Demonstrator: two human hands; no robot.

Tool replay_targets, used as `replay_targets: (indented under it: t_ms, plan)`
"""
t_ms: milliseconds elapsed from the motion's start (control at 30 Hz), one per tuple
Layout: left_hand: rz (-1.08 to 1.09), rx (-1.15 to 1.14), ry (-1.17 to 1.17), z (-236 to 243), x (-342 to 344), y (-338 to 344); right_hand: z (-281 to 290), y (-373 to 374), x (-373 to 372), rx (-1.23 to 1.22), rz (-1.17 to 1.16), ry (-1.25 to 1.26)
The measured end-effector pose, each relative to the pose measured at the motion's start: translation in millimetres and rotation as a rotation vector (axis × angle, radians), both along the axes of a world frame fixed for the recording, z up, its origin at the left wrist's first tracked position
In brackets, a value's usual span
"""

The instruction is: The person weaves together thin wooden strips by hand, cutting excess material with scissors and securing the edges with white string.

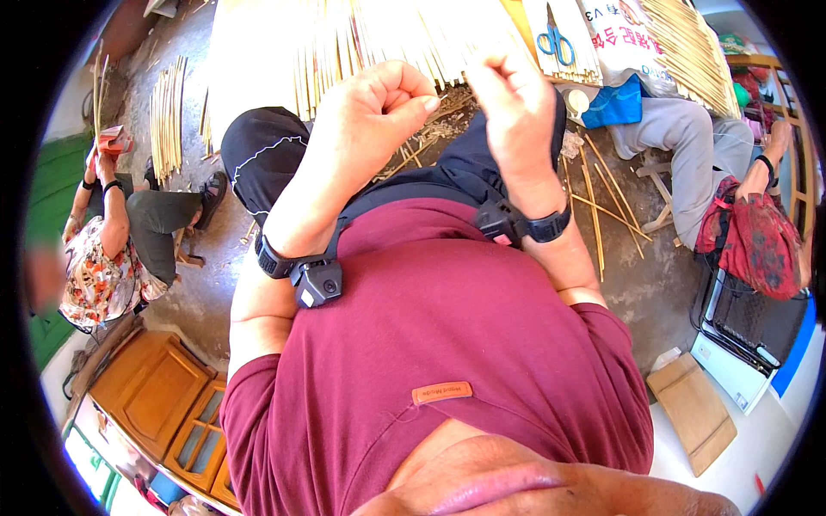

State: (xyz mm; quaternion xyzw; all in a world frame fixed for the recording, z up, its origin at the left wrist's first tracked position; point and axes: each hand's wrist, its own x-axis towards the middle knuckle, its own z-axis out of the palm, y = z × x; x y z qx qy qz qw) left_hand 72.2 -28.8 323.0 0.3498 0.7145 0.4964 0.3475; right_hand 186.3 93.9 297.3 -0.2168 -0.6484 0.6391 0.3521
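My left hand (374,116) is raised in front of my lap, thumb and fingers pinched together. A tiny pale tip shows at the thumb, too small to name. Close by on the right, my right hand (520,116) is also closed, its fingertips pressed together and washed out by glare. Whatever it holds cannot be made out. Beyond both hands lies a row of long thin pale sticks (374,43), their near ends pointing toward me. Scissors with blue handles (556,46) rest to the right of the row.
More sticks (688,47) lie far right beside a white printed bag (621,39). A bundle of sticks (167,116) and loose sticks (592,202) are on the floor. People sit at left (107,267) and right (757,232). A wooden cabinet (155,387) stands at lower left.
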Motion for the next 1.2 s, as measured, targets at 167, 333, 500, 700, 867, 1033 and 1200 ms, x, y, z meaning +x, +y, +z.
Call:
replay_targets:
  t_ms: [167,333,500,700,867,1033,1200]
  plan:
    - [0.075,0.224,-0.402,-7,-11,-4,-1,5,2,-0.034,0.023,0.057]
    - [0.166,0.503,-0.673,-14,-9,-4,8,-18,-2,-0.12,0.2,-0.038]
    - [0.118,0.504,-0.706,-21,-9,-7,3,-21,-4,-0.084,0.221,-0.081]
    - [0.112,0.509,-0.725,-23,-9,-6,4,-20,-3,-0.047,0.184,-0.117]
    - [0.112,0.499,-0.689,-26,-8,-1,1,-16,-1,-0.055,0.195,-0.131]
    - [0.103,0.474,-0.686,-26,-8,3,1,-13,-1,-0.054,0.187,-0.134]
    - [0.131,0.459,-0.669,-27,-5,8,-5,-9,0,-0.059,0.178,-0.117]
